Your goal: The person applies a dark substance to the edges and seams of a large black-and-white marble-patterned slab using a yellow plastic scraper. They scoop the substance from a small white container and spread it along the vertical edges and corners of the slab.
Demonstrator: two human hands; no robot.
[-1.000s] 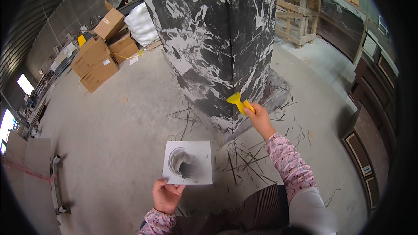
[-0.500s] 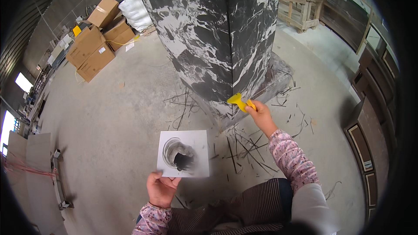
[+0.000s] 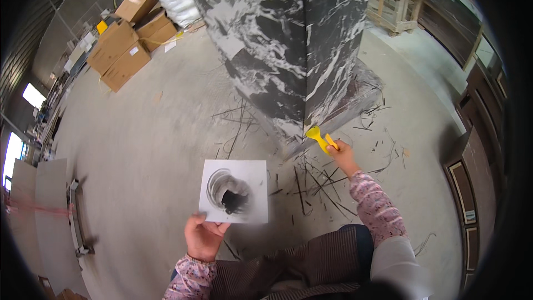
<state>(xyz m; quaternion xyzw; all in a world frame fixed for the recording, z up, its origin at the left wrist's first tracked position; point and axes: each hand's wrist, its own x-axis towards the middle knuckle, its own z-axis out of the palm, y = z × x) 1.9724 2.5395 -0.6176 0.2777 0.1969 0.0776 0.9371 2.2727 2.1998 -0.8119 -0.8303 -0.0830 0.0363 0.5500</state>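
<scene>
My left hand (image 3: 204, 238) grips the near edge of a white square board (image 3: 255, 178), thumb on top. A smeared patch of black paste (image 3: 234, 201) lies on the board, ringed by grey swirls. My right hand (image 3: 343, 156) is closed round the handle of a yellow scraper (image 3: 318, 137). The scraper's wide blade is close to the lower corner of a tall black-and-white marble-patterned column (image 3: 261, 61); whether it touches I cannot tell. A dark seam (image 3: 305, 66) runs down the column's corner.
The column stands on a dusty base (image 3: 361, 91). Thin dark strips (image 3: 325, 186) litter the floor around it. Cardboard boxes (image 3: 119, 50) are stacked at the far left, a wooden crate (image 3: 397, 5) stands at the far right, and dark framed panels (image 3: 472, 166) line the right side.
My right hand with the scraper has shifted slightly right and down along the column's corner. The column appears a little further right, while the board stays nearly in place.
</scene>
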